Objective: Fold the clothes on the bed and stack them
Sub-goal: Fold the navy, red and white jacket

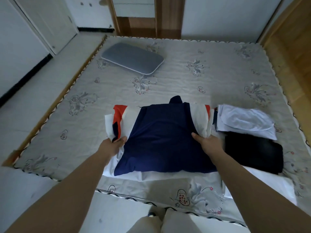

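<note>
I'm mid-fold on the navy jacket [161,137], lying back-up near the bed's [218,78] front edge. My left hand [116,143] pinches the folded-in red-and-white sleeve; my right hand [207,142] grips the white sleeve. Next, I'd judge, folding it in half, then stacking it with the white [247,121] and black [254,151] folded clothes alongside.

— We get soft, dim, bluish daylight here, with no glare.
— Agreed; we see only faint shadows under the forearms, wide-angle bending along the grey flowered mattress [218,78] edges, and blur softening the room's far corners.
</note>
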